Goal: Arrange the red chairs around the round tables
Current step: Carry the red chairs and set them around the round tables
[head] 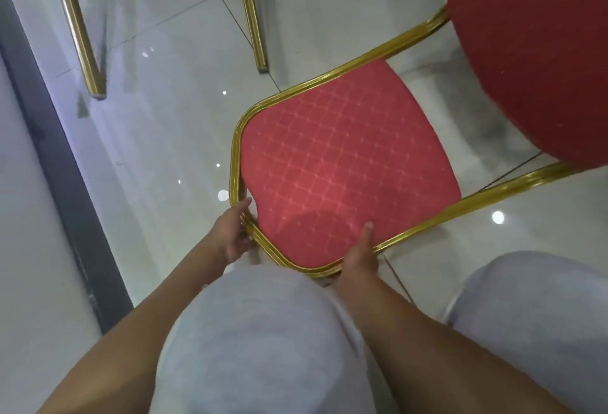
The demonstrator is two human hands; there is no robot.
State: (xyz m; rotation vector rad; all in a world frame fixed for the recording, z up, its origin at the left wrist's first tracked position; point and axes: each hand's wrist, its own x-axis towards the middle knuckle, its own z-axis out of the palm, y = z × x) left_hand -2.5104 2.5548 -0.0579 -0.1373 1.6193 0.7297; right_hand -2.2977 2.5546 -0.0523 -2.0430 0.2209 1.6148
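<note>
A red chair stands just in front of me, its patterned backrest [345,163] ringed by a gold metal frame [237,150] and its darker red seat [539,51] at the upper right. My left hand [233,232] grips the frame at the backrest's top left corner. My right hand [360,255] holds the top edge of the backrest, thumb lying on the red fabric. No round table shows in the head view.
Two gold legs [82,38] [253,15] of another chair stand on the glossy pale tiled floor at the upper left. A dark skirting strip [56,157] and a white wall run down the left side. My knees in light trousers [263,331] fill the bottom.
</note>
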